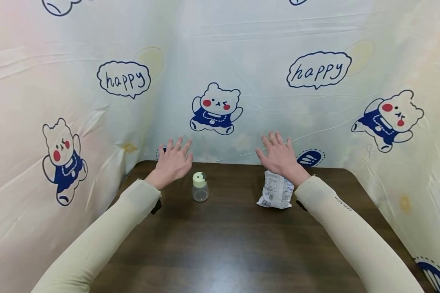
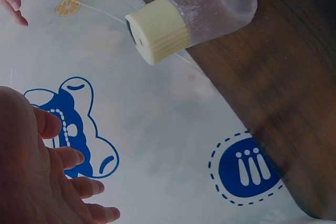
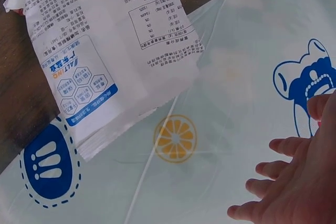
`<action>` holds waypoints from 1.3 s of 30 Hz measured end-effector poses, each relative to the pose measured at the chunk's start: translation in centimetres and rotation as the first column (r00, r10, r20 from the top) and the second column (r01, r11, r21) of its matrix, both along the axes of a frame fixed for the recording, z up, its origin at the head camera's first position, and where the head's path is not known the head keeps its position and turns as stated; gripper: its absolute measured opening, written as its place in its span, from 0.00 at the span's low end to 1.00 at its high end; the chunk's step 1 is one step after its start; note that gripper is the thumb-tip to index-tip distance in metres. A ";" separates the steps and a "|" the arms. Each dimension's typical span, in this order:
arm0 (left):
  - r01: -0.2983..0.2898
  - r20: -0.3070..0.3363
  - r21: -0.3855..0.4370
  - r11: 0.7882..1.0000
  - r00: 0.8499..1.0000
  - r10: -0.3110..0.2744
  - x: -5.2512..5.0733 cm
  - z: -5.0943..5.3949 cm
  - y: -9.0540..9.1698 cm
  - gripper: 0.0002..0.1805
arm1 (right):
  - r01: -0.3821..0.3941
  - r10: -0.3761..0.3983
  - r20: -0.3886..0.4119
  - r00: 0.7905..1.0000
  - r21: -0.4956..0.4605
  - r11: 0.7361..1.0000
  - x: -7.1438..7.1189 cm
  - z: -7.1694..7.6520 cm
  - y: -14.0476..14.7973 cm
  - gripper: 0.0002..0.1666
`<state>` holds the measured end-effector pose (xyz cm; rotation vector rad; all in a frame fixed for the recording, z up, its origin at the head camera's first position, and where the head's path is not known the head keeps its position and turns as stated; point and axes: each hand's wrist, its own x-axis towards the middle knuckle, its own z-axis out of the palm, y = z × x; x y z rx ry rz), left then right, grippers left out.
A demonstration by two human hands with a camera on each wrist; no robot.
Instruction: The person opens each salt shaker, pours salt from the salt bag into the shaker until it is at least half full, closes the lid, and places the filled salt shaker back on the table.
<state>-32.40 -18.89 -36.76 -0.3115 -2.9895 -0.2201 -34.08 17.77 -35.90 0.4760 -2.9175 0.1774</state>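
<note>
1. Left hand (image 1: 171,162): fingers spread, holding nothing; the jar (image 1: 200,188), long axis upright, stands to its right, nearer this hand, toward the table's (image 1: 212,236) far edge;
2. Right hand (image 1: 280,158): spread, holding nothing; white packet (image 1: 276,191) sits below it, near that edge.

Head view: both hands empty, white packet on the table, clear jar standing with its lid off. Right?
One fix: the lid is on the clear jar, as the head view shows and the left wrist view confirms. The rest stands: left hand and right hand empty, white packet on the table, jar standing.
</note>
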 end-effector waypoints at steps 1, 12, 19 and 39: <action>0.002 0.000 0.002 1.000 1.000 -0.002 0.0 0.0 -0.1 0.34 | 0.000 0.000 0.003 1.000 0.001 1.000 0.0 0.0 -0.1 0.43; 0.007 -0.017 -0.012 1.000 1.000 -0.007 0.5 -0.5 -0.6 0.34 | -0.009 0.009 0.007 1.000 -0.025 1.000 -0.1 0.0 -0.9 0.43; -0.005 -0.009 0.010 1.000 1.000 0.005 0.8 -0.8 -1.0 0.34 | -0.025 0.026 0.024 0.999 -0.031 0.999 0.2 0.1 -1.9 0.43; -0.012 0.006 0.010 1.000 1.000 0.012 1.1 -1.7 -1.9 0.33 | -0.042 0.042 0.010 0.999 -0.007 0.999 0.6 -0.6 -3.8 0.42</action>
